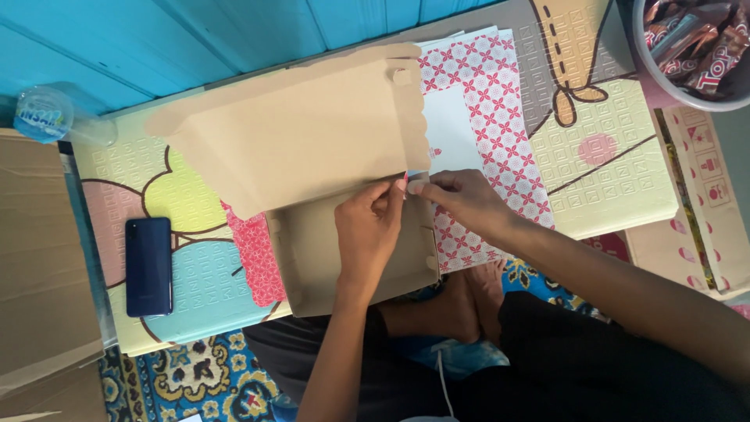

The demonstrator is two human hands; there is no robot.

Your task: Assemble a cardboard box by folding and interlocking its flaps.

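At the centre of the frame lies a half-folded brown cardboard box point(328, 156), its lid raised toward the upper left and its tray toward the lower centre. The left hand point(369, 234) and the right hand point(461, 199) both pinch the tray's right corner flap, fingertips closed on it. A dark blue phone point(148, 266) lies at left on the pastel foam mat point(609, 180); red-patterned box blanks point(500, 101) lie just right of the box.
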